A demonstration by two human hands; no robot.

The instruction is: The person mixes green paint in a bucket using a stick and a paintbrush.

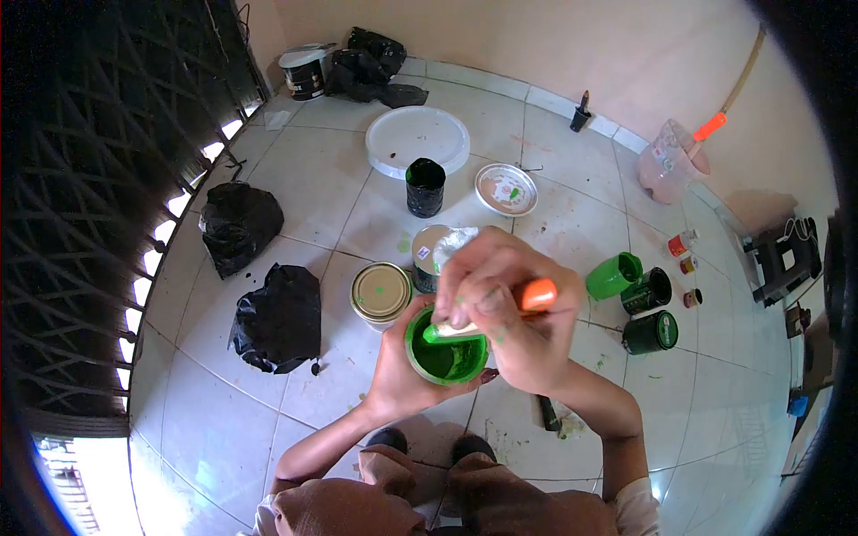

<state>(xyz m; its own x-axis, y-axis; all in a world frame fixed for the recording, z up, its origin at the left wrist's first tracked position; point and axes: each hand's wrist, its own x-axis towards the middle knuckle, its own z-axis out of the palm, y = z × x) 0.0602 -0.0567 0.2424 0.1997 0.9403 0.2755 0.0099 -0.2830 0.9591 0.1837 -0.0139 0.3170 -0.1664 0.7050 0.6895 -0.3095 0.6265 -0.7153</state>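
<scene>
My left hand [391, 380] is wrapped round a container of green paint [451, 362], its open mouth facing up toward me. In my right hand [523, 326] is a paintbrush with an orange handle [538, 295]; its green-coated tip lies at the container's far rim, over the opening. Green smears mark my right fingers. Just beyond my hands stand a lidded tin [381, 290] with a green spot on its lid and a second tin [427, 255], partly hidden behind my right hand and some crumpled clear plastic [454, 246].
Black plastic bags [279, 317] lie to the left. A black-wrapped can [425, 189], a white lid [417, 138] and a round metal lid [506, 189] are ahead. Green-stained containers [650, 332] stand right. A pink bucket [666, 165] is by the wall; a dark metal gate [116, 179] runs along the left.
</scene>
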